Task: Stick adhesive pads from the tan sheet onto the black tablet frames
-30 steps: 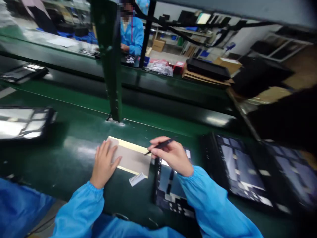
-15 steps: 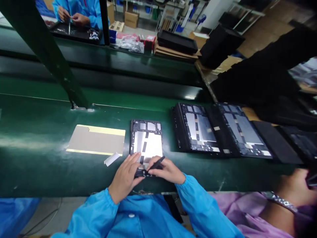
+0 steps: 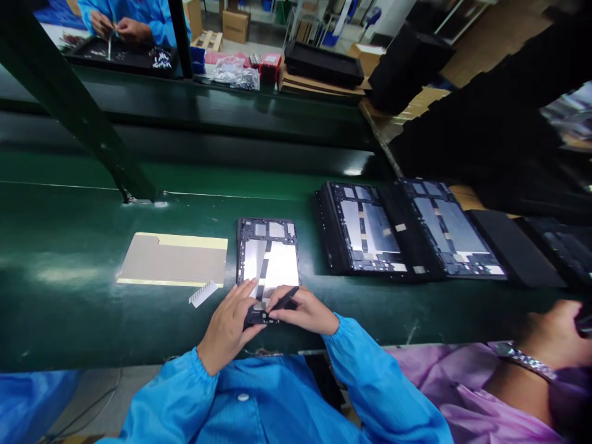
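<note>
A black tablet frame with its shiny inner plate showing lies flat on the green bench in front of me. My left hand rests on its near left corner, fingers pressing the bottom edge. My right hand pinches black tweezers with the tip pointed at the same near edge. Both wrists wear blue sleeves. Left of the frame lies a grey sheet with yellow edges, and a small white comb-like strip sits beside it.
Two more open tablet frames lie in black trays to the right. A green slanted post stands at back left. A person in purple sits at my right. Another worker's hands work across the line.
A second ago my left hand was on the grey sheet. Both hands have come onto the frame's near edge, and since half a second ago they barely shifted. The view dropped and swung right.
</note>
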A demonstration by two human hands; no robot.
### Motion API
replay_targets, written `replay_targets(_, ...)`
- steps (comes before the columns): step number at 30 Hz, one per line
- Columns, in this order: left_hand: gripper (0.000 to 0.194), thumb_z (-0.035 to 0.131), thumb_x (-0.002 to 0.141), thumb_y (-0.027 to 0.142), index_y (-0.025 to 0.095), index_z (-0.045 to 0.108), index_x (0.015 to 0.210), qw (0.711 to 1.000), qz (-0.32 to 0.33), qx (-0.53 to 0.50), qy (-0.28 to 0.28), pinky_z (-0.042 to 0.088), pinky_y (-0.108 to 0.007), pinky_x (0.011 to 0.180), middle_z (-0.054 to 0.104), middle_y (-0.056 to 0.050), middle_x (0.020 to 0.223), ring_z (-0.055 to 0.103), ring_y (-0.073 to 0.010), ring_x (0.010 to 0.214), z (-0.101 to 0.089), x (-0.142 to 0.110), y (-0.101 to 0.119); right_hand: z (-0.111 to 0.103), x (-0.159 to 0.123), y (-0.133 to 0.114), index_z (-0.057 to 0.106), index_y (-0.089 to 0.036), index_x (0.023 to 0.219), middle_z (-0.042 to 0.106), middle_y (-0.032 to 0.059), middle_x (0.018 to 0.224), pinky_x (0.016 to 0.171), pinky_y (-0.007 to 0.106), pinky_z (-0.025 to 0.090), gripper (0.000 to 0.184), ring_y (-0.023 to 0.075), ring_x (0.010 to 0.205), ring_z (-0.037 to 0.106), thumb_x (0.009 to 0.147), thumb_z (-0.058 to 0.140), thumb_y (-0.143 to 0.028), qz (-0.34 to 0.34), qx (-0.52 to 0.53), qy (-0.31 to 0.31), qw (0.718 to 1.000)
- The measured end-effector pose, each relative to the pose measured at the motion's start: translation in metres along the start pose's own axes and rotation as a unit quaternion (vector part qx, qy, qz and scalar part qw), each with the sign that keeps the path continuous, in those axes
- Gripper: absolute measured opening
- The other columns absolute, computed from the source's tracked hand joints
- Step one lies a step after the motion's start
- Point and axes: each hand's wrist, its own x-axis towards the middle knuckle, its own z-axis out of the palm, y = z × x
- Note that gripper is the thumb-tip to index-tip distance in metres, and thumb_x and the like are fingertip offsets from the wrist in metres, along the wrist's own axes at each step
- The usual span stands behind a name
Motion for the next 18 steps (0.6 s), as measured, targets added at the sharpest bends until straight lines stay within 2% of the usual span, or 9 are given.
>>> replay_targets(10,0.029,0.06,0.095,0.026,0.019,0.049,0.121,1.0,0.001,0.002,0.0,0.044,-0.056,0.115,0.048,-0.018,0.152,0.044,-0.0296,0.144,0.002,-0.001,-0.002,0.001,-0.001,0.002,0.071,-0.018,0.093,0.075,0.0061,0.087,0.075,0.028,0.056,0.019,0.0168,0.077,0.07,0.091,0.071,-0.037,-0.005,-0.014,-0.003,1.0)
replay_targets(14,0.026,0.062,0.095,0.028,0.018,0.054,0.117,0.999,0.019,0.016,0.025,0.047,-0.055,0.112,0.052,-0.018,0.149,0.049,-0.031,0.14,-0.004,0.002,0.001,0.002,-0.001,0.001,0.071,-0.018,0.095,0.074,0.0066,0.087,0.075,0.029,0.057,0.017,0.0174,0.078,0.07,0.093,0.069,-0.035,-0.028,-0.028,-0.005,0.999)
replay_targets(16,0.021,0.064,0.093,0.028,0.018,0.059,0.112,0.996,0.059,0.033,0.053,0.052,-0.052,0.106,0.061,-0.017,0.139,0.057,-0.0307,0.131,-0.007,0.002,0.003,0.003,-0.002,0.0,0.071,-0.019,0.096,0.074,0.0068,0.088,0.076,0.03,0.057,0.016,0.0178,0.08,0.07,0.094,0.068,-0.034,-0.043,-0.037,-0.012,0.998)
replay_targets(18,0.018,0.068,0.091,0.027,0.019,0.064,0.106,0.989,0.114,0.049,0.082,0.058,-0.044,0.093,0.071,-0.013,0.119,0.068,-0.0272,0.113,-0.009,0.0,0.005,0.004,-0.004,0.001,0.071,-0.02,0.097,0.074,0.0069,0.088,0.076,0.03,0.057,0.015,0.0182,0.081,0.07,0.094,0.067,-0.033,-0.055,-0.046,-0.017,0.997)
